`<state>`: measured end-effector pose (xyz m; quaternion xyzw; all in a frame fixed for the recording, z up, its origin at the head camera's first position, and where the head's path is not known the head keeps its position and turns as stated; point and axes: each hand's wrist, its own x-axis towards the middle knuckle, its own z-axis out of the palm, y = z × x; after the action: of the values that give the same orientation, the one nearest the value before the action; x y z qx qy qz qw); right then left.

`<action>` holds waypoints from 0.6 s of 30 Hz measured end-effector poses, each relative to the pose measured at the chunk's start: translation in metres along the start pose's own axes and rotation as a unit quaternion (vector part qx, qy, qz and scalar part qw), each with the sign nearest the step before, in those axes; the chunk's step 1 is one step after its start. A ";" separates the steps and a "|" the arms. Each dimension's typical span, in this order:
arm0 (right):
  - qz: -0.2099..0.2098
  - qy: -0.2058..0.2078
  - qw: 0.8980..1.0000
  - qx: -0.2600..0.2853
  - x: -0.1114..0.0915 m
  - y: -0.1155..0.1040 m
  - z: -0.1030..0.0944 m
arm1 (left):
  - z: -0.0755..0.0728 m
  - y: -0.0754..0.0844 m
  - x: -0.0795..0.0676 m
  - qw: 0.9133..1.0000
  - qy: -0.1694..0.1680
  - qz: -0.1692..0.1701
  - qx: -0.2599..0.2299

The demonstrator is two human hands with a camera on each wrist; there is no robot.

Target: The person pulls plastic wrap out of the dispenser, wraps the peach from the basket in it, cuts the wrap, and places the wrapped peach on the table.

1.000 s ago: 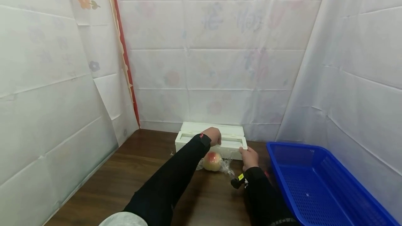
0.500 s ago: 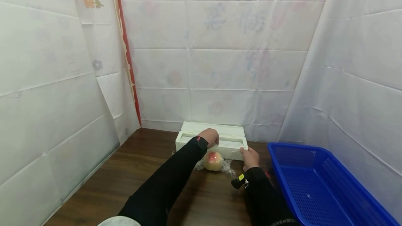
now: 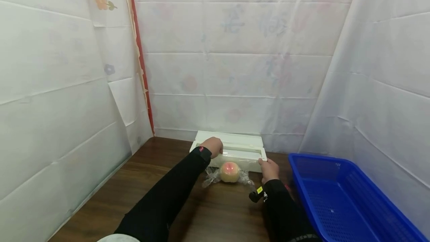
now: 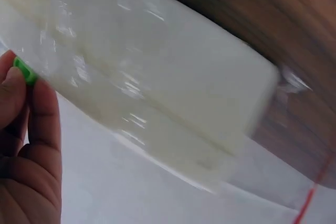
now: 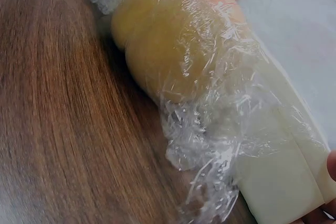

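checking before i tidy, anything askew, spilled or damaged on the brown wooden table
Only the crumpled clear plastic film stands out: its bunched ends stick out untidily on both sides of the round pinkish-yellow fruit. No spill or damage shows.

Left grip [image 3: 213,146]: slid leftward along the white box [image 3: 231,138]
Clear film [image 3: 211,176]: more shows left of the fruit [image 3: 230,172]

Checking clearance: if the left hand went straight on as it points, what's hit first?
Probably the open lid of the white cling-film dispenser, just beyond the left hand in the head view. Height is unclear; if it cleared that, the white backdrop sheet comes next.
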<state>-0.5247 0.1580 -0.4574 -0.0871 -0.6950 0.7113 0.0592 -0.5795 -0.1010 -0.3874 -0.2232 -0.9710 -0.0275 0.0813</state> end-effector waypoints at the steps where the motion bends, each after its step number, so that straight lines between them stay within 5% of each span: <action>1: 0.000 0.002 1.000 0.003 0.000 0.000 0.000 | -0.002 -0.005 -0.003 1.000 -0.004 -0.007 0.004; 18: 0.008 0.014 1.000 0.011 0.011 0.007 -0.002 | -0.013 -0.061 -0.042 0.997 -0.021 -0.049 -0.048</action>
<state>-0.5345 0.1616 -0.4647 -0.1018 -0.6855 0.7181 0.0639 -0.5666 -0.1747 -0.3831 -0.1795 -0.9798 -0.0735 0.0488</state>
